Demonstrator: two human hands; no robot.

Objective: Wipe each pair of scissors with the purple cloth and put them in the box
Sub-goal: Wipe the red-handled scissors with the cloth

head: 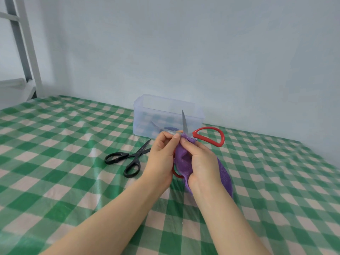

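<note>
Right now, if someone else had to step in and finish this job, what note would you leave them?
The left hand grips the red scissors, blades apart, one pointing up.
The right hand holds the cloth against them near the pivot.
The black scissors lie on the table left of the hands, not yet picked up.
The box stands behind the hands; a bluish pair seems to be inside already.
Done: that one pair, apparently.
Left: finish wiping the red scissors and box them, then wipe and box the black scissors.
</note>
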